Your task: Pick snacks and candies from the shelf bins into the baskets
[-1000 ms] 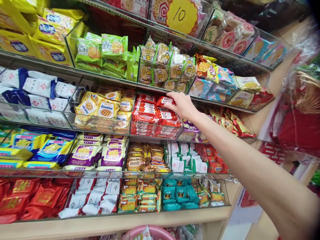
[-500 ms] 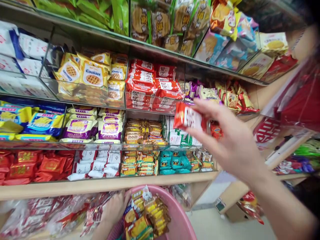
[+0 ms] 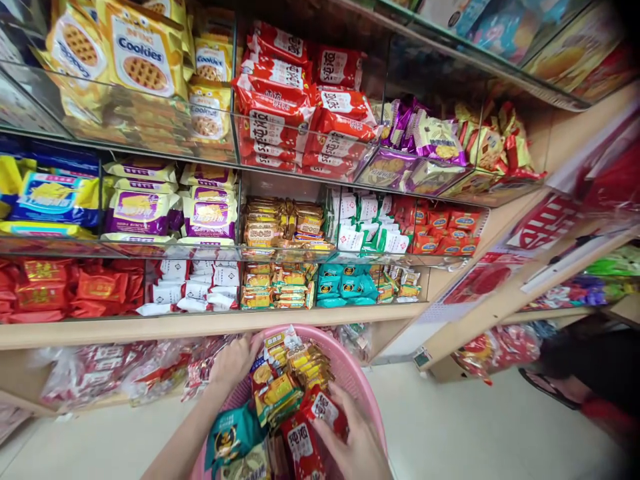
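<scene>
- The left hand point(image 3: 233, 361) clasps the pink basket point(image 3: 354, 369) at its edge.
- The right hand point(image 3: 334, 410) pinches a red packet point(image 3: 325, 412) inside it, near brown packets point(image 3: 309, 362).

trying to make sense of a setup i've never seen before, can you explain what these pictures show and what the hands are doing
There is no machine here: these are a person's two bare hands. Every picture comes from one camera worn on that person's head, looking forward and down. Ahead are pale wooden shelves with clear fronts, stocked with colourful wrapped packets. Below is a pink plastic basket with more packets inside, including a shiny teal packet. The left hand is at the basket's rim. The right hand has its grip around a small red-and-white wrapped packet.
</scene>
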`<state>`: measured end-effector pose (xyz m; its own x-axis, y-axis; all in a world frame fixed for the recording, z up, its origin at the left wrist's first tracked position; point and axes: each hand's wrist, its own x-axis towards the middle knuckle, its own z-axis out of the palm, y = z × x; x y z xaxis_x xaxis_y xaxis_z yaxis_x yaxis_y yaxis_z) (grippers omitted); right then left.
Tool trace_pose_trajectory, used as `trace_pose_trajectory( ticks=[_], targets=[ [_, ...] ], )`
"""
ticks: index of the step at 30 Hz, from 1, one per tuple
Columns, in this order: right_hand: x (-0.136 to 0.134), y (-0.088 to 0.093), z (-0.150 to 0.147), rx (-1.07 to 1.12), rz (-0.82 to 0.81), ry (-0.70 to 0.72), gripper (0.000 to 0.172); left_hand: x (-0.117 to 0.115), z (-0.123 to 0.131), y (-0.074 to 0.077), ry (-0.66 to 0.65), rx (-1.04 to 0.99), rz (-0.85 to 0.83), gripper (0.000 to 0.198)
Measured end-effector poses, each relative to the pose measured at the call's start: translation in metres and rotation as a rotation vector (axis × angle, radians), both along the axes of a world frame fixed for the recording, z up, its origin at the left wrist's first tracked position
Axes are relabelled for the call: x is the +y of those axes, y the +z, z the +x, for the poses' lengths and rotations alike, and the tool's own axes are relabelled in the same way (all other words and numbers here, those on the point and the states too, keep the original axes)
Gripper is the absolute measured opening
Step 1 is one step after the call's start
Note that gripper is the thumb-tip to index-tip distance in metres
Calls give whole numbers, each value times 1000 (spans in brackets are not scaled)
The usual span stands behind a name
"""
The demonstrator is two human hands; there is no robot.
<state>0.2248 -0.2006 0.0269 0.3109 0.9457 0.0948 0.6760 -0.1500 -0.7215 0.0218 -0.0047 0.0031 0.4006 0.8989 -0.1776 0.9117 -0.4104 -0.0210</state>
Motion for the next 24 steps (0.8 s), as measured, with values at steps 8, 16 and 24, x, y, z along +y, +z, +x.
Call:
trace_pose_trajectory(
  ticks=[8,16,24],
  targets=[
    [-15,-53,-35,-205,-92,-36,48,-3,3,6,109,-80,0,54],
    [-9,-55,-47,-270,-112,-62,48,-2,3,5,95,-63,-25,53],
    [-4,-54,-61,-266,-100,-78,46,-5,5,10,113,-88,13,54]
  ],
)
